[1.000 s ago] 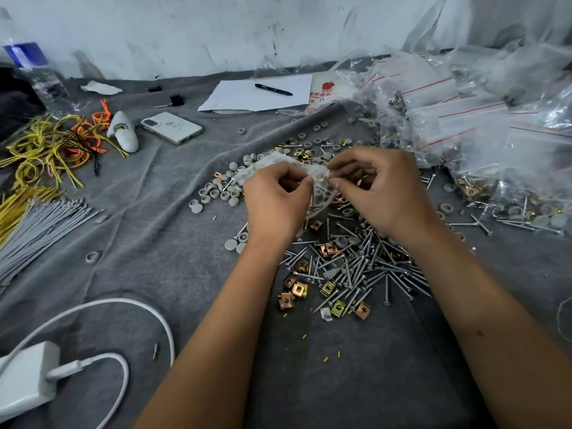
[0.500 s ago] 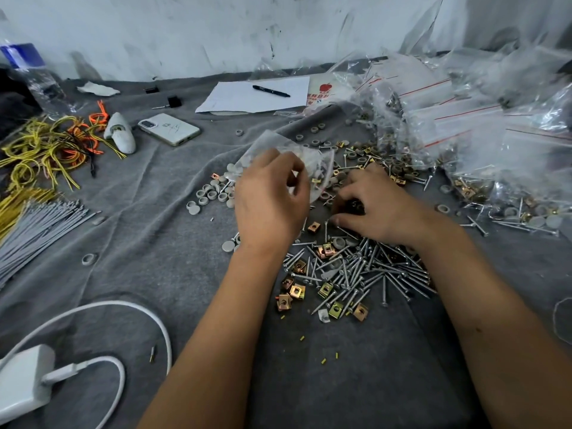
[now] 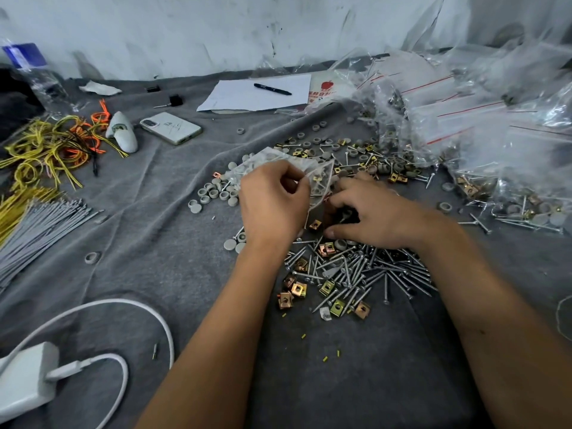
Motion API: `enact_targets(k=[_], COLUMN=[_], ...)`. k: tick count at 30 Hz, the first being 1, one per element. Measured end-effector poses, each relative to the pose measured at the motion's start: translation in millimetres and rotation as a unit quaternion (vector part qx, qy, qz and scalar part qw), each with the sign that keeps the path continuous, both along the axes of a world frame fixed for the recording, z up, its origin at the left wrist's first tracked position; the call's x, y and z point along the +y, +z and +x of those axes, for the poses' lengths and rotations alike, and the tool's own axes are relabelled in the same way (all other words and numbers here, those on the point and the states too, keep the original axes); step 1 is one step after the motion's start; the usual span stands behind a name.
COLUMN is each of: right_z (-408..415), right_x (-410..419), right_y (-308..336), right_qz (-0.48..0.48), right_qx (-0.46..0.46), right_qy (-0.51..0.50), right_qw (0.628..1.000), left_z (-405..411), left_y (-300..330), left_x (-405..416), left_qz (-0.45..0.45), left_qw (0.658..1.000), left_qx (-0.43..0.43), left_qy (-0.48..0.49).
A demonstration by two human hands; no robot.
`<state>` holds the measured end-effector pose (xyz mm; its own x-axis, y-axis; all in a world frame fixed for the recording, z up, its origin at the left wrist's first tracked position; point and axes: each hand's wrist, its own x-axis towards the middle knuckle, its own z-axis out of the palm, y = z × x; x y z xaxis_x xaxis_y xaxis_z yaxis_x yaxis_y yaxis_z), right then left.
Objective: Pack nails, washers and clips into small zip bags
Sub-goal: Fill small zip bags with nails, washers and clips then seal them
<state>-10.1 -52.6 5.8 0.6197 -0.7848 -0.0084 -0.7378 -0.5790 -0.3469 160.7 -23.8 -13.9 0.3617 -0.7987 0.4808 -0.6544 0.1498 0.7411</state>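
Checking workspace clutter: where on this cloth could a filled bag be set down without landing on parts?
Bare cloth lies between the grey ties, phone and washers. Crowded: the nail pile and right-side filled bags.

Single head cam, wide-angle, worn on the person, looks fwd and down over both forearms. Close-in view: left hand (image 3: 274, 201) and right hand (image 3: 376, 213) sit near frame centre, arms enter from bottom edge. Grey cloth (image 3: 173, 243) fills most of frame; wall (image 3: 216, 29) runs across the top, beyond the hands. Edges bend from lens distortion. Left of the hands view reaches the charger (image 3: 26, 382), right of them the bag pile (image 3: 495, 119). No 2nd view, so no overlap.
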Motion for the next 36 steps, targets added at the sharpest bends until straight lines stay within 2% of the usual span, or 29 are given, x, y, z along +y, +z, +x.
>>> enact_targets(k=[5,12,16,20,26,30,34,36], right_z=[4,-1,-2,-3,4,6,-1,-7], right_x=[0,-1,-1,-1,1,0,-3,-5], right_y=[-1,-2,-2,-2,-6,-7,-2,-1], right_qz=[-0.007,0.037,0.027,-0.056,-0.200,-0.215,-0.218,-0.188], right_qx=[-0.021,-0.157,-0.271,-0.385,-0.321,-0.263,-0.323,-0.311], right_qy=[0.011,-0.004,-0.013,-0.038,-0.039,-0.013,-0.044,-0.035], right_qw=[1.000,0.987,0.962,0.921,0.925,0.941,0.920,0.931], left_z=[0,1,1,1,-5,-6,-5,-4], left_y=[-1,-2,-2,-3,-3,-2,-1,0], left_x=[-2,-3,-2,-3,-1,-1,-1,-2], left_qz=[0.014,0.022,0.022,0.031,0.024,0.012,0.007,0.010], left_qw=[1.000,0.999,0.998,0.997,0.996,0.995,0.992,0.990], left_qx=[0.017,0.037,0.064,0.065,0.070,0.094,0.126,0.137], left_qy=[0.002,0.001,0.010,-0.001,-0.039,-0.033,-0.022,-0.019])
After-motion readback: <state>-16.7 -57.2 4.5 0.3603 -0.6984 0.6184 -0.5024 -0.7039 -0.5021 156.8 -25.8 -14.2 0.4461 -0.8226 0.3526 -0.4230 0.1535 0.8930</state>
